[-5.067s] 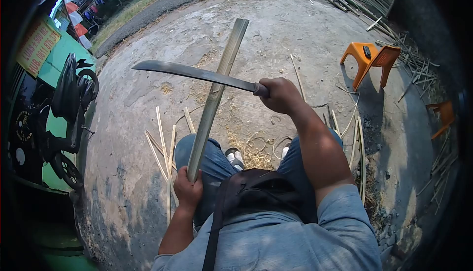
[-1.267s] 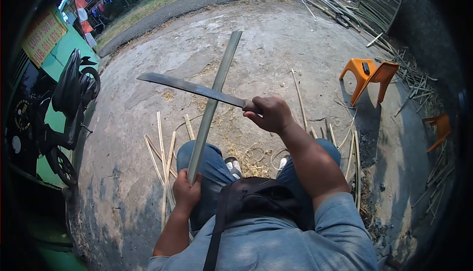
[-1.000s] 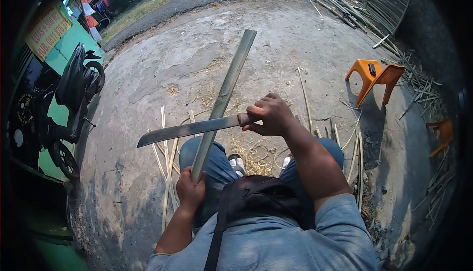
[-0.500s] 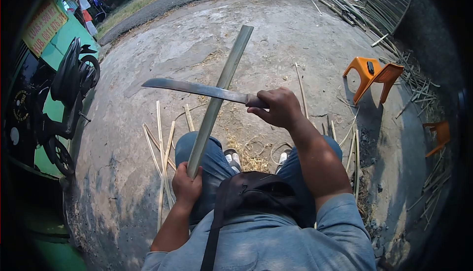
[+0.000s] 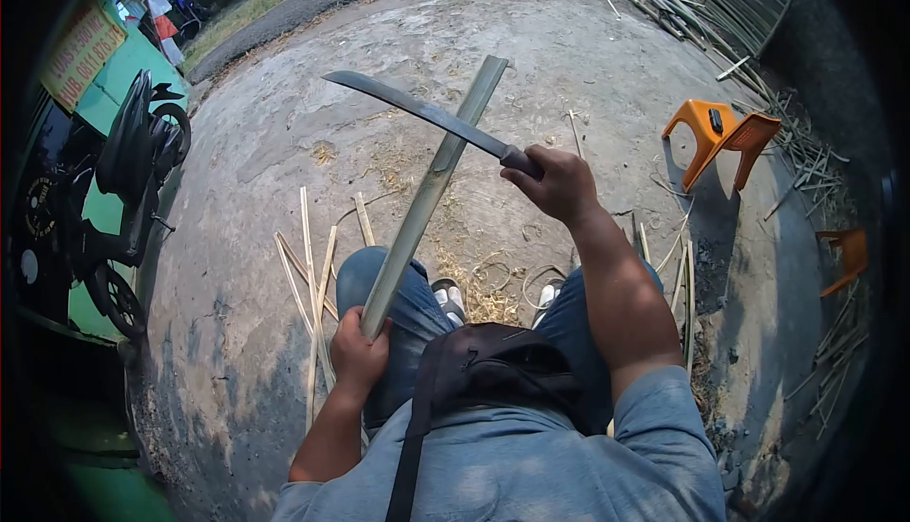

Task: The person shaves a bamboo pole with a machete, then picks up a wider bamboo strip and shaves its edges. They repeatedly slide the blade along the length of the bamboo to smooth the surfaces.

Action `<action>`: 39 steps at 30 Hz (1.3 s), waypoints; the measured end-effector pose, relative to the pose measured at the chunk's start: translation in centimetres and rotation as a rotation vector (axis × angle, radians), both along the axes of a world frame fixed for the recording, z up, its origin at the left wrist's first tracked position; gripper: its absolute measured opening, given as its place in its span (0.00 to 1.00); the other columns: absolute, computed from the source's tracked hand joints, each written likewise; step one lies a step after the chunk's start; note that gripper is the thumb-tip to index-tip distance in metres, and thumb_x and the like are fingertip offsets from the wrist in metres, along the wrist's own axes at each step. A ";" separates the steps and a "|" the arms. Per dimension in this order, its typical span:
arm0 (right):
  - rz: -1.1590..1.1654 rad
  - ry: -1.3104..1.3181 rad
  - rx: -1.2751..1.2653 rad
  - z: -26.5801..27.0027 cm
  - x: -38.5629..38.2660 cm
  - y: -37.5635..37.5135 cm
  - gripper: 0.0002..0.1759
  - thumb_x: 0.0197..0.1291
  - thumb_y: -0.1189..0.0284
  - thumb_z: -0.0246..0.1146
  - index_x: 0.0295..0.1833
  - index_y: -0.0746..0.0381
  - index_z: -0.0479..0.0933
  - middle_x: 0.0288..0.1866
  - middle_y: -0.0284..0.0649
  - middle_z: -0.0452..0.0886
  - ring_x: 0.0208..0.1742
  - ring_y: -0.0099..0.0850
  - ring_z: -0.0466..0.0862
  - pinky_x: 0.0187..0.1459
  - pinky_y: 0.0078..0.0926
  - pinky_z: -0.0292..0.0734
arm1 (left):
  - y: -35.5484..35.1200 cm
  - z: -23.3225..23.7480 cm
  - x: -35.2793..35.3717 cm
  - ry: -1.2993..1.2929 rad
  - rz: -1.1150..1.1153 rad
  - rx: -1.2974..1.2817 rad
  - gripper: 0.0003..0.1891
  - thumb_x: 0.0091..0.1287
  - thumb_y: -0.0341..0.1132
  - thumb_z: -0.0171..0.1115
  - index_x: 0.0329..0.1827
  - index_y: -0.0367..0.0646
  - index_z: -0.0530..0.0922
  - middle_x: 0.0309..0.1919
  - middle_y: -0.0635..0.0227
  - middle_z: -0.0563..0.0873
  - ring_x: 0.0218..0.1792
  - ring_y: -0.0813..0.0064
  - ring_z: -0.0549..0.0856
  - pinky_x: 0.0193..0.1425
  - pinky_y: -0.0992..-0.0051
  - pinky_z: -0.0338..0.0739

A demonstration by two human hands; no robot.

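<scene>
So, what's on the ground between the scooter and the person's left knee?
Head view: thin bamboo strips lie scattered on the concrete between the scooter and the left knee.

The bamboo slat [image 5: 427, 195] is long, flat and pale grey-green. It stands tilted, its lower end clasped in the left grip [image 5: 358, 356] and its cut top pointing toward 1 o'clock. The machete [image 5: 417, 109], a dark, slightly curved blade held by the right grip [image 5: 559, 181], points toward 10 o'clock and crosses the slat near its upper end.
</scene>
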State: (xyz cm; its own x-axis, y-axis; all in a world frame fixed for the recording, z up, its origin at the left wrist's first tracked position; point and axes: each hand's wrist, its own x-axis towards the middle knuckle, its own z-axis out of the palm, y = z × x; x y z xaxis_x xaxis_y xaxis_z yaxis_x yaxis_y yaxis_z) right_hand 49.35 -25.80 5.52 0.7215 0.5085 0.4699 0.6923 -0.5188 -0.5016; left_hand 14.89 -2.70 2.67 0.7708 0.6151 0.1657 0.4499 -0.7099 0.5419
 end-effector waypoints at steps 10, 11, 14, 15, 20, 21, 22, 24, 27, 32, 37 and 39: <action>0.276 -0.207 -0.210 -0.4 -4.3 2.7 0.26 0.60 0.39 0.73 0.39 0.52 0.82 0.30 0.36 0.86 0.34 0.41 0.89 0.43 0.43 0.78 | 0.0 -0.4 -0.1 0.026 0.007 0.047 0.21 0.66 0.44 0.77 0.54 0.40 0.81 0.42 0.48 0.89 0.45 0.40 0.89 0.48 0.49 0.81; 0.238 -0.183 -0.200 -0.8 -3.8 2.9 0.26 0.60 0.39 0.72 0.39 0.52 0.82 0.30 0.36 0.87 0.34 0.41 0.90 0.43 0.43 0.78 | -0.1 -0.5 -0.2 0.018 0.014 0.055 0.22 0.66 0.45 0.77 0.54 0.40 0.81 0.42 0.48 0.89 0.45 0.39 0.89 0.47 0.49 0.81; 0.031 0.010 -0.163 -0.2 -2.0 2.4 0.26 0.64 0.40 0.70 0.40 0.53 0.83 0.31 0.41 0.88 0.35 0.46 0.90 0.42 0.49 0.82 | -0.3 -0.7 -0.1 -0.010 0.021 0.060 0.22 0.66 0.45 0.77 0.54 0.40 0.81 0.43 0.48 0.89 0.44 0.39 0.89 0.47 0.49 0.81; -0.033 0.094 -0.133 -0.1 -1.5 2.0 0.27 0.64 0.40 0.70 0.40 0.54 0.83 0.31 0.43 0.88 0.36 0.48 0.91 0.42 0.50 0.83 | -0.3 -0.6 -0.1 -0.009 0.020 0.053 0.22 0.66 0.45 0.77 0.54 0.40 0.81 0.43 0.48 0.89 0.44 0.39 0.89 0.47 0.49 0.81; -0.020 0.088 -0.111 0.3 -1.8 1.0 0.26 0.64 0.40 0.71 0.41 0.54 0.82 0.31 0.45 0.88 0.37 0.50 0.91 0.41 0.51 0.85 | -0.5 -0.2 0.1 -0.006 0.019 0.030 0.20 0.66 0.44 0.77 0.52 0.40 0.81 0.41 0.48 0.89 0.44 0.40 0.89 0.47 0.50 0.82; 0.010 0.068 -0.132 0.3 -2.1 1.1 0.26 0.64 0.40 0.71 0.41 0.54 0.82 0.31 0.45 0.88 0.37 0.51 0.90 0.41 0.51 0.84 | -0.6 0.1 0.3 -0.014 0.018 0.012 0.20 0.66 0.43 0.77 0.52 0.40 0.82 0.40 0.48 0.89 0.44 0.40 0.89 0.47 0.50 0.81; 0.071 0.028 -0.174 -0.2 -2.4 1.4 0.26 0.64 0.41 0.71 0.42 0.53 0.82 0.32 0.45 0.89 0.36 0.50 0.90 0.40 0.50 0.85 | -0.6 0.2 0.3 -0.020 0.018 -0.005 0.19 0.66 0.43 0.77 0.51 0.40 0.82 0.40 0.48 0.89 0.44 0.40 0.89 0.47 0.50 0.81; 0.185 -0.010 -0.273 -0.2 -3.7 2.3 0.23 0.65 0.43 0.71 0.43 0.52 0.81 0.31 0.41 0.88 0.37 0.48 0.90 0.40 0.50 0.83 | -0.5 0.1 0.3 -0.018 0.017 -0.021 0.19 0.66 0.42 0.77 0.51 0.40 0.82 0.39 0.48 0.89 0.43 0.40 0.89 0.47 0.50 0.82; 0.301 -0.197 -0.271 -1.9 -3.8 3.7 0.16 0.65 0.50 0.71 0.41 0.50 0.81 0.29 0.35 0.87 0.35 0.42 0.90 0.43 0.45 0.78 | -0.2 0.3 0.2 -0.017 0.002 -0.034 0.19 0.67 0.43 0.77 0.51 0.40 0.82 0.39 0.48 0.90 0.43 0.40 0.89 0.46 0.51 0.82; 0.169 -0.189 -0.117 -3.4 -1.3 3.7 0.14 0.64 0.58 0.74 0.36 0.54 0.80 0.29 0.41 0.85 0.35 0.44 0.89 0.40 0.47 0.80 | 0.3 0.1 -0.2 -0.012 0.010 -0.067 0.20 0.68 0.44 0.76 0.52 0.39 0.82 0.40 0.47 0.90 0.43 0.41 0.90 0.46 0.52 0.82; -0.002 0.229 0.083 -3.4 -0.1 2.0 0.12 0.63 0.61 0.76 0.41 0.57 0.84 0.33 0.46 0.88 0.37 0.51 0.88 0.38 0.47 0.81 | 0.5 -0.2 -0.1 -0.033 0.005 -0.091 0.21 0.68 0.45 0.76 0.52 0.38 0.82 0.39 0.46 0.90 0.43 0.41 0.90 0.46 0.52 0.82; 0.009 0.207 0.016 -3.0 -0.5 1.9 0.11 0.64 0.59 0.74 0.42 0.54 0.85 0.35 0.46 0.89 0.38 0.51 0.89 0.39 0.47 0.83 | 0.6 -0.3 -0.1 -0.046 0.002 -0.103 0.20 0.69 0.45 0.76 0.52 0.38 0.82 0.38 0.47 0.90 0.42 0.42 0.90 0.46 0.52 0.82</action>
State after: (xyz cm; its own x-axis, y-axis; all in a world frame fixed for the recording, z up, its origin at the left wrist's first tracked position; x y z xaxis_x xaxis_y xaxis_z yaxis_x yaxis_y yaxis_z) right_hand 48.80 -23.87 2.54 0.7993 0.5087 0.3200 0.5778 -0.5040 -0.6420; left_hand 14.80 -2.09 2.34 0.7625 0.6323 0.1369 0.4242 -0.6484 0.6321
